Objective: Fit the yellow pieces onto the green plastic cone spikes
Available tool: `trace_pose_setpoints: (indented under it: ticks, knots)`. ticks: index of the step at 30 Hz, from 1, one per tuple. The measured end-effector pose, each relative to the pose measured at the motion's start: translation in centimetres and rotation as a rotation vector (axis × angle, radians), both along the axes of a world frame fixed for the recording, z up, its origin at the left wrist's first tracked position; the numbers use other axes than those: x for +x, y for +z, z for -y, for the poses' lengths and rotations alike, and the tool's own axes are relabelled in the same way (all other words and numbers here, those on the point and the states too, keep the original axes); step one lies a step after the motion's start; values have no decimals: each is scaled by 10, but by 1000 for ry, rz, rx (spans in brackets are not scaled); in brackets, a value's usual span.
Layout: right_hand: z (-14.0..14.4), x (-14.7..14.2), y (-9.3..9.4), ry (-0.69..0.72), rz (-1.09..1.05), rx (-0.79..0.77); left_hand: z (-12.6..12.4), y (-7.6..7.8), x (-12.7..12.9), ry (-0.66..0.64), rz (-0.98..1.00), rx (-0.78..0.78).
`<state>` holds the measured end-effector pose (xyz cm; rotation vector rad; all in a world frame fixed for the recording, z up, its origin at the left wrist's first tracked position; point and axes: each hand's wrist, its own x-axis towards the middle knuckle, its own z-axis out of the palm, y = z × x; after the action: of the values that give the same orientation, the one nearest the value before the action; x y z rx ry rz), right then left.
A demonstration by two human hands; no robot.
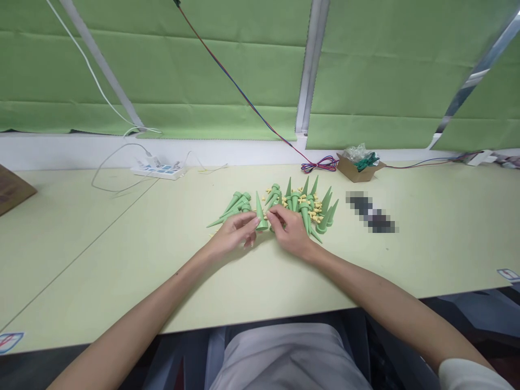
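Power strip [159, 170] beyond green cones [300, 206]

Pale green table [122, 260] w/ green cones [303, 206], power strip [158, 170], cardboard box [357, 169], coiled wires [320, 164].

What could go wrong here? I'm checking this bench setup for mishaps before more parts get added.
1. The left hand and right hand meet at one upright green cone beside a crowded cone pile; a nudge may topple neighbours.
2. Small yellow pieces lie loose among the cones and could scatter or get lost.
3. The red-blue wire coils just behind the pile and might snag.
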<state>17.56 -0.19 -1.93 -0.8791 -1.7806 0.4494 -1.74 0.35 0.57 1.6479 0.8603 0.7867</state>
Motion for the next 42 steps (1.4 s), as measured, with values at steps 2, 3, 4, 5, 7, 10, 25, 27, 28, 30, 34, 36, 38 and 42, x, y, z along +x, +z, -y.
trace_pose_setpoints:
  ticks: [2,3,4,5,7,10,25,27,28,30,34,36,38,42]
  knots:
    - [0,0,0,-2,-2,1,1,2,-1,0,-46,76]
    - [0,0,0,-3,-5,6,2,3,-1,5,-68,110]
    - [0,0,0,-3,-5,10,2,3,-1,13,-88,136]
    - [0,0,0,-3,-4,12,3,4,0,24,-103,152]
    - [0,0,0,-7,1,9,3,2,0,48,-118,160]
    - [0,-1,0,-12,4,4,3,0,2,75,-122,180]
    - [2,-1,4,-43,-2,-60,-2,-9,2,195,-147,383]
    - [1,-1,4,-45,6,-58,-3,-11,2,208,-171,448]
    - [1,-1,3,-47,9,-55,-3,-12,2,212,-182,484]
    - [0,0,2,-48,15,-52,-4,-13,2,214,-193,546]
    - [0,0,1,-44,16,-60,-4,-13,2,220,-203,593]
    - [1,0,1,-44,9,-60,-3,-12,3,223,-219,576]
    - [1,0,1,-52,1,-62,-1,-10,5,235,-234,539]
    - [0,1,1,-87,-39,-42,0,-8,7,296,-213,413]
